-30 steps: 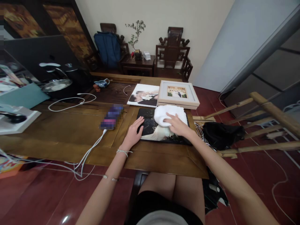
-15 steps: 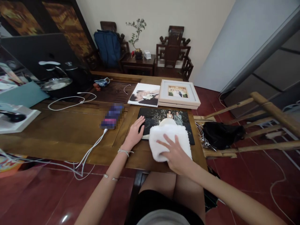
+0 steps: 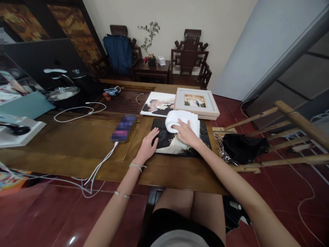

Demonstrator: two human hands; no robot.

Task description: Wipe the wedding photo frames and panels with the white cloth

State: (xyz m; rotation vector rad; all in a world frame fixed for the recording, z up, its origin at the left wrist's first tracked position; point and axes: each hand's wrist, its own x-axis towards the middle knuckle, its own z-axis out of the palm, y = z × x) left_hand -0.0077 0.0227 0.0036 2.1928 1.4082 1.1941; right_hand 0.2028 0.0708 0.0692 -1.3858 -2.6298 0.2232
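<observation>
Since half a second ago your right hand [image 3: 185, 132] has carried the white cloth [image 3: 182, 120] from the near desk edge up to the far edge of the dark photo print [image 3: 167, 140]. Fingers spread, palm pressing the cloth down; not clenched. Print lies flat on the desk [image 3: 64, 144], directly ahead of you. Your left hand [image 3: 147, 145] lies open and flat on the print's 9 o'clock edge. At 12 o'clock from the cloth: white framed photo [image 3: 196, 103], touching or just beside. At 11 o'clock: unframed print [image 3: 158, 104]. At 9 o'clock: blurred device [image 3: 122, 128] with a white cable [image 3: 99, 168].
</observation>
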